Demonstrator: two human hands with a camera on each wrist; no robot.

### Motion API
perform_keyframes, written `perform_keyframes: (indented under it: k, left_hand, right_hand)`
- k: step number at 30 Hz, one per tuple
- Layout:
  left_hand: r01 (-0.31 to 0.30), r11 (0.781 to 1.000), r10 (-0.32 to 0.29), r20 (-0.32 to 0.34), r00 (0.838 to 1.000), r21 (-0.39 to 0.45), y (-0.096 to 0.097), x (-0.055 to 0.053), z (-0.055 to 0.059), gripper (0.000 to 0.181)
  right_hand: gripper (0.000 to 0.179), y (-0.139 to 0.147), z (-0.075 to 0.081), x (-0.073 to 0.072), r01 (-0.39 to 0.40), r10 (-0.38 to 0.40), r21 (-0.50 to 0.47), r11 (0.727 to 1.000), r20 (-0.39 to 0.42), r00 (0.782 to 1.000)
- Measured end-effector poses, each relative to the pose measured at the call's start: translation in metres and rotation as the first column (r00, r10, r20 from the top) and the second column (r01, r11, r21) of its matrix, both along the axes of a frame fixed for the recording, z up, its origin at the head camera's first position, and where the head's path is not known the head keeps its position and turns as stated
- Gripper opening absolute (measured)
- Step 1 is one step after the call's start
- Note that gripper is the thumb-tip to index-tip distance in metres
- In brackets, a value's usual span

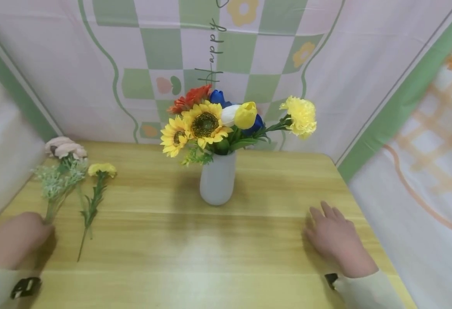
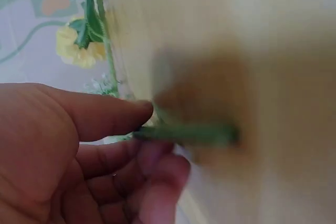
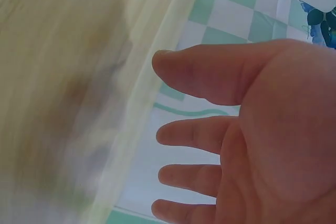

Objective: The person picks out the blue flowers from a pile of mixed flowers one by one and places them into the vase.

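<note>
At the table's left edge, my left hand (image 1: pixel 21 238) pinches a green flower stem (image 2: pixel 189 134) between thumb and fingers. In the head view, the stems at this hand run up toward a pale green-white sprig (image 1: pixel 53 182) and a dusty pink flower (image 1: pixel 65 148). I cannot tell which of the two is held. To their right a yellow carnation (image 1: pixel 102 169) lies on the wood. My right hand (image 1: pixel 334 236) is over the table's right side, its fingers spread and holding nothing. Between the hands stands a white vase (image 1: pixel 218 180).
The vase holds sunflowers (image 1: pixel 204 124), red flowers (image 1: pixel 191 98), blue, white and yellow tulips (image 1: pixel 246 115), and a yellow carnation (image 1: pixel 301 116) leaning out right. Behind the wooden table (image 1: pixel 195 266) hangs a checked cloth (image 1: pixel 198 47); more cloth hangs at both sides.
</note>
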State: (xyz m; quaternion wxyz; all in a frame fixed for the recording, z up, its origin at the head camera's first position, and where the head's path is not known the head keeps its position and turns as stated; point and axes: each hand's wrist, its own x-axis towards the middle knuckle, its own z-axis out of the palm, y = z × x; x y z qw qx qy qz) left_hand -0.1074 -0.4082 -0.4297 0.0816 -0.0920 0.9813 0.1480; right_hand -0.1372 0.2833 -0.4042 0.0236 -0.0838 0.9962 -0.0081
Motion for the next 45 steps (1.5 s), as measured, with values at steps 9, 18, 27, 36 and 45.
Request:
perform_keyframes:
  k: [9,18,27,36,45]
  left_hand:
    - [-0.007,0.997,0.012,-0.066,0.998,0.083,-0.015,0.003,-0.004,0.038]
    - [-0.016,0.975,0.055,-0.169,0.984,0.223,0.048,0.01,0.047,0.053]
    - [0.25,0.868,-0.046,-0.432,0.901,0.429,0.135,0.017,0.078,0.032]
    - [0.534,0.708,-0.181,-0.611,0.77,0.463,0.205,0.015,0.09,0.015]
    - [0.739,0.412,-0.356,-0.653,0.669,0.532,0.28,0.009,0.08,0.012]
  right_hand:
    - [0.064,0.005,0.001,0.005,0.012,-0.012,-0.001,1.0,0.009,1.0]
    - [0.064,-0.002,0.002,0.012,0.012,-0.012,-0.017,1.0,-0.004,1.0]
    - [0.064,-0.022,0.012,0.016,-0.053,0.051,-0.04,0.998,-0.048,0.998]
    - [0.056,-0.054,0.025,0.023,-0.227,0.21,-0.066,0.972,-0.201,0.957]
    - [0.047,-0.103,0.042,0.037,-0.519,0.422,-0.299,0.801,-0.334,0.843]
